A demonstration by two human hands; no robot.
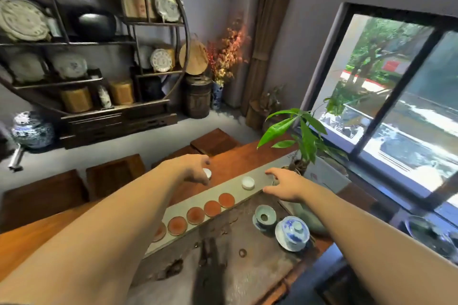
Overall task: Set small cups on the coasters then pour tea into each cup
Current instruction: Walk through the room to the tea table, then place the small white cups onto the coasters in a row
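A grey runner crosses the wooden table with several round red-brown coasters in a row on it. One small white cup stands on the runner beyond the last coaster. My left hand holds a second small white cup above the table's far side. Over the runner's right end, my right hand hovers with its fingers spread; a small object under its fingertips is mostly hidden. A blue-and-white lidded gaiwan and a pale green strainer cup stand on the dark tea tray.
A potted green plant stands at the table's right end by the window. Wooden stools line the far side. A round display shelf with plates and jars fills the back wall. A dark bowl sits at far right.
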